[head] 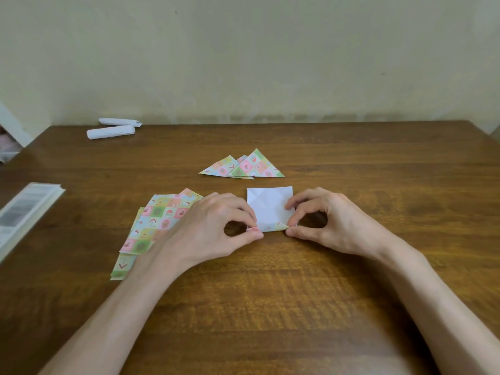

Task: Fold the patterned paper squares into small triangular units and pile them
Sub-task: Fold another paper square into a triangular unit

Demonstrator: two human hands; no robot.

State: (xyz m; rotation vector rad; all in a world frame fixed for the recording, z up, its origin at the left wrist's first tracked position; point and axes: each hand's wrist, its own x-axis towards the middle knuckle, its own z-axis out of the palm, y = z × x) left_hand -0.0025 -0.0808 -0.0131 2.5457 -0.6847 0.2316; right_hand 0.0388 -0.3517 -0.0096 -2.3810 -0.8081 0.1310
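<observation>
Holds one square (267,207) white side up, flat on the desk (270,293) just in front of centre, with creases crossing the white face and the near edge rolled up to show a strip of pattern. Pinches the left end of that rolled edge with the left hand (213,226), thumb and forefinger closed on the paper, remaining fingers (238,202) curled above it. Pinches the right end likewise with the right hand (330,220), thumb and forefinger meeting on the corner, the rest arched over the square's right side. Covers with the left wrist part of a fanned stack (154,220) of unfolded patterned paper, just left of the held square. Beyond the square, near but apart: a small pile of triangles (243,167), overlapping, pattern up. Far left by the desk's back edge: two white paper rolls (111,131), side by side. At the left edge: a flat packet (24,212), contents unclear. Behind the desk: a plain pale wall (270,63).
</observation>
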